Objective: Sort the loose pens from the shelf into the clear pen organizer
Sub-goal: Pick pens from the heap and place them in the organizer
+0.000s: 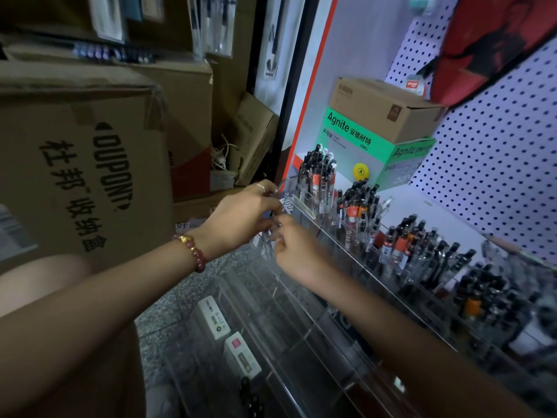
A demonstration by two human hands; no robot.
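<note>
The clear pen organizer [304, 300] runs diagonally from the middle to the lower right, tiered, with several black and orange pens [355, 212] standing in its rear slots. My left hand [244, 218], with a bead bracelet on the wrist, curls its fingers round a clear pen [278, 188] at the organizer's upper-left corner. My right hand [298, 251] meets it from the right, fingertips pinching the same pen's lower end. The pen is blurred and mostly hidden by my fingers.
A large Dupont carton [75, 164] and other stacked cardboard boxes fill the left. A green Agnite box [370, 149] with a brown carton on top stands at the shelf's back. Dotted pegboard [494, 164] lines the right. Small white boxes [214, 318] lie in the front slots.
</note>
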